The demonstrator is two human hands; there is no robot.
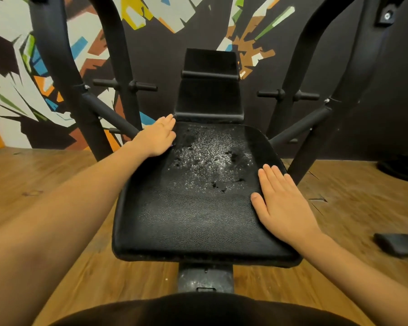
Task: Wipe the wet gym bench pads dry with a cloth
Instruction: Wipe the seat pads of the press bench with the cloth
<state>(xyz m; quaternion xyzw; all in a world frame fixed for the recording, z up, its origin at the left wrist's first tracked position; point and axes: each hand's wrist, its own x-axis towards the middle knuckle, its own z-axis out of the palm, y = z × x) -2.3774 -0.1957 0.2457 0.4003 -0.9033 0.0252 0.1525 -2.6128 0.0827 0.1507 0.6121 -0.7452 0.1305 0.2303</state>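
Fingers (275, 177) of the right hand (283, 203) lie flat and straight on the right edge of the black seat pad (193, 220). The left hand (157, 137) lies flat too, fingers straight, on the far left corner of the seat, with its tips just beside the back pad (209, 97). Shiny water drops (207, 154) sit on the seat between the two hands.

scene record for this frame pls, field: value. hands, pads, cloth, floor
left hand: flat on the seat pad's far left edge, fingers straight
right hand: flat on the seat pad's right edge, holding nothing
seat pad: black, droplets over its far half
back pad: upright behind the seat; wetness cannot be told
cloth: none in view
floor: wood
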